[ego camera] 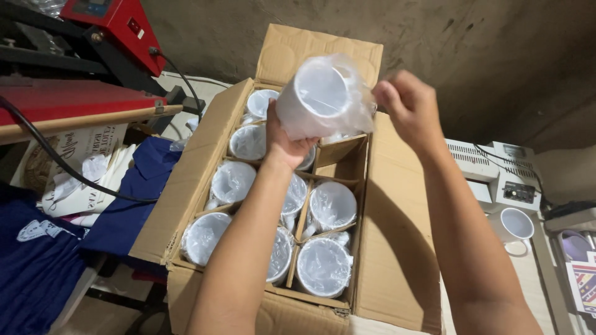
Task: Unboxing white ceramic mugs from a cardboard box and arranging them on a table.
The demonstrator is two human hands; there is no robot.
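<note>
The left hand [282, 144] grips a bagged mug [323, 96] above the box [186, 180]; the right hand [406, 105] pinches the plastic bag [363, 102], steadying it.

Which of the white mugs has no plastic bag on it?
The bare white mug standing outside the carton, right of it by the grey machine; all others are bagged.

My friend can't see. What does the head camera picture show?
A left hand holds a white mug in a clear plastic bag above an open cardboard box of more bagged mugs, while the right hand pinches the bag. A red heat press stands left.
</note>
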